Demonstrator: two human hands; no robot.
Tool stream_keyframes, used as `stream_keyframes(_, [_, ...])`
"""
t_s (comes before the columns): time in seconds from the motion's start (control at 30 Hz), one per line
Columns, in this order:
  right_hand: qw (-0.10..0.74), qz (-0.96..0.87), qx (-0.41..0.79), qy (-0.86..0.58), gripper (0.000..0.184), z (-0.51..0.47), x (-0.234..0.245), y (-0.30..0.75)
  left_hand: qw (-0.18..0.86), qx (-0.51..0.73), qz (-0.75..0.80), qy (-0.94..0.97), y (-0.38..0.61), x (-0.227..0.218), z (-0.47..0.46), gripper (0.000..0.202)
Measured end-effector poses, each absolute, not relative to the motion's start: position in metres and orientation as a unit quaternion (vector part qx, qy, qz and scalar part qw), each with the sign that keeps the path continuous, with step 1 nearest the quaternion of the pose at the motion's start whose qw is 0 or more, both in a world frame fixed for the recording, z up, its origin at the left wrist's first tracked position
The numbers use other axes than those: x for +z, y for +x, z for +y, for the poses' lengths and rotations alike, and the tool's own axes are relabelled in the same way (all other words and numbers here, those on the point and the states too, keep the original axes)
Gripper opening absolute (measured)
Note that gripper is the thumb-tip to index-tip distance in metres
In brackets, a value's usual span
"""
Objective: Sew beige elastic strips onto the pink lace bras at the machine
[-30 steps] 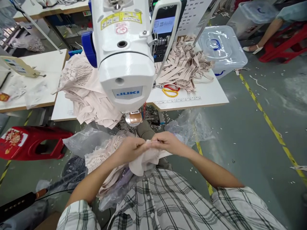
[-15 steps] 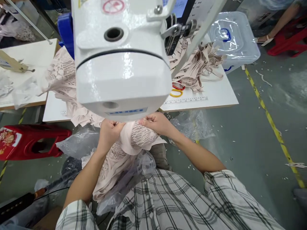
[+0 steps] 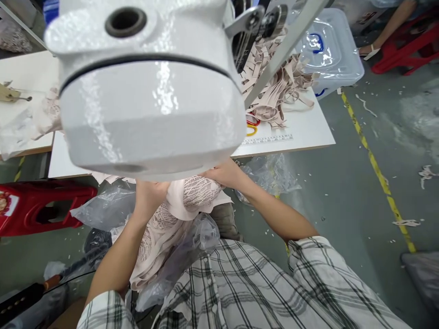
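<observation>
A white sewing machine head (image 3: 154,114) fills the upper middle of the view and hides the needle area. Just below its front edge, a pale pink lace garment piece (image 3: 202,194) with a smooth band is stretched between my hands. My left hand (image 3: 151,194) grips its left side, fingertips partly covered by the machine. On the right side, my right hand (image 3: 224,176) pinches the fabric, its fingers also partly under the machine. More pink lace fabric (image 3: 147,256) hangs over my lap together with clear plastic (image 3: 181,269).
Cut pink straps (image 3: 274,91) lie on the white table (image 3: 308,132), beside scissors with red and yellow handles (image 3: 252,130). Behind stands a clear lidded box (image 3: 329,50). A red stool (image 3: 44,205) is at left. At upper right, a person's foot (image 3: 368,51) shows near another red stool (image 3: 408,50).
My view has moved closer to the machine head, which now looks larger and covers more of my fingers and the fabric at left. Both hands keep their hold on the lace piece.
</observation>
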State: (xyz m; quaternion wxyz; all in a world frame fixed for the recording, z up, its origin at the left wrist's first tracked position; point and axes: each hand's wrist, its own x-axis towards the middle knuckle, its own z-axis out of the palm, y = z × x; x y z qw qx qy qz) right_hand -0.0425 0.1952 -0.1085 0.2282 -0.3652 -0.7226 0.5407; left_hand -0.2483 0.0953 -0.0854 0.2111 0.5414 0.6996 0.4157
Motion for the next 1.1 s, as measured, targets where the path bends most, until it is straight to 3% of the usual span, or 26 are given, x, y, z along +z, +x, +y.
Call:
stream_keyframes(0.1, [0.246, -0.694, 0.569, -0.366, 0.055, 0.193, -0.131, -0.042, 0.188, 0.406, 0.696, 0.562, -0.250, -0.085, 0.092, 0.026])
stream_keyframes(0.17, [0.247, -0.663, 0.623, -0.334, 0.078, 0.188, -0.157, -0.040, 0.189, 0.383, 0.715, 0.553, -0.252, -0.084, 0.089, 0.040])
stream_keyframes(0.27, [0.157, -0.633, 0.728, -0.212, 0.104, 0.177, -0.199, -0.033, 0.188, 0.359, 0.733, 0.547, -0.255, -0.082, 0.085, 0.048])
stream_keyframes(0.37, [0.010, -0.618, 0.771, -0.153, 0.083, 0.168, -0.221, -0.018, 0.191, 0.355, 0.735, 0.545, -0.258, -0.080, 0.082, 0.046])
stream_keyframes(0.47, [-0.023, -0.568, 0.794, -0.213, 0.064, 0.164, -0.221, 0.001, 0.195, 0.357, 0.745, 0.529, -0.259, -0.080, 0.080, 0.045])
stream_keyframes(0.67, [0.043, -0.451, 0.841, -0.296, 0.051, 0.154, -0.207, 0.026, 0.199, 0.384, 0.728, 0.532, -0.258, -0.086, 0.075, 0.025])
stream_keyframes(0.83, [0.171, -0.375, 0.821, -0.395, 0.053, 0.141, -0.206, 0.044, 0.179, 0.386, 0.710, 0.561, -0.263, -0.094, 0.072, 0.015])
stream_keyframes(1.03, [0.277, -0.390, 0.769, -0.424, 0.044, 0.135, -0.170, 0.056, -0.006, 0.381, 0.647, 0.661, -0.249, -0.088, 0.050, 0.011])
stream_keyframes(1.1, [0.264, -0.486, 0.743, -0.377, 0.034, 0.131, -0.146, 0.055, 0.000, 0.389, 0.570, 0.724, -0.228, -0.076, 0.036, 0.016])
